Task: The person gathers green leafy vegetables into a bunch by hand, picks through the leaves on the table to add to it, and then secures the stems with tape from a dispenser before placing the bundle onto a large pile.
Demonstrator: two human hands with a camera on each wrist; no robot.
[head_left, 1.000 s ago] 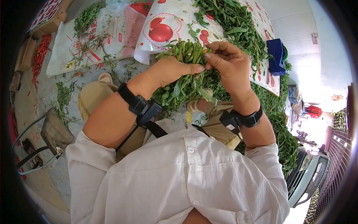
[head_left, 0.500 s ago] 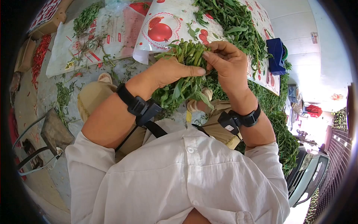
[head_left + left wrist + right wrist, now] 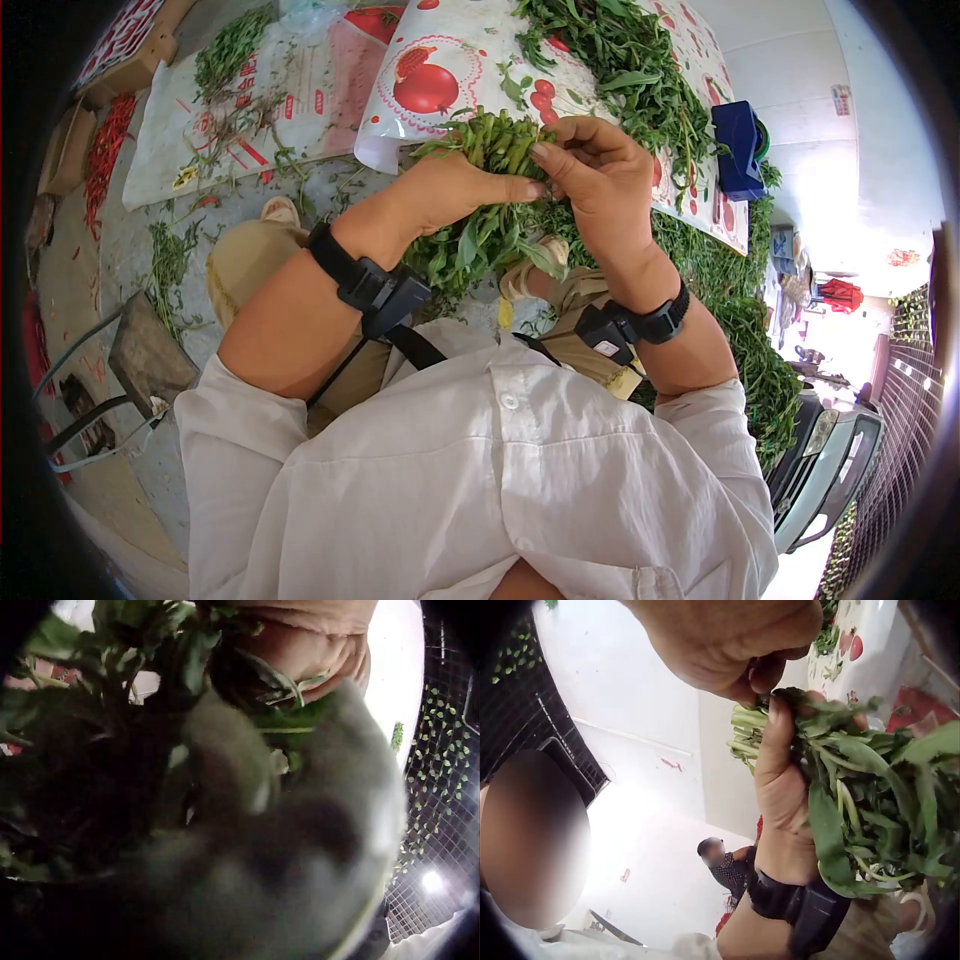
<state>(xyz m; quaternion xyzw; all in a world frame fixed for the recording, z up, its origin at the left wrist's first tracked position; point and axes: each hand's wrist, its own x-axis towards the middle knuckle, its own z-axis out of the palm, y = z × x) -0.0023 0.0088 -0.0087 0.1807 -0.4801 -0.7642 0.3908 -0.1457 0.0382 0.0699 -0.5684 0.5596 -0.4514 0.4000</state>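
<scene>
My left hand (image 3: 450, 192) grips a bunch of leafy greens (image 3: 492, 140), with its thumb laid across the stems. The cut stem ends point up and away from me, and the leaves hang below the hand. At the bunch's right side, my right hand (image 3: 608, 185) pinches at the greens with thumb and forefinger, close to the left thumb tip. In the right wrist view, the right fingertips meet the bunch just by the left thumb, beside the pale stem ends (image 3: 746, 735). Blurred leaves (image 3: 225, 750) cover much of the left wrist view.
Ahead is a table with a pomegranate-print cover (image 3: 480, 60), bearing a heap of loose greens (image 3: 640, 70) and a blue tape dispenser (image 3: 738, 150). More greens (image 3: 740, 340) pile on the floor at right. Red chillies (image 3: 105, 160) lie at left. Another person (image 3: 731, 866) is in the background.
My right hand has shifted slightly left and stays pinched at the bunch. The left hand keeps its grip, and the bunch has barely moved.
</scene>
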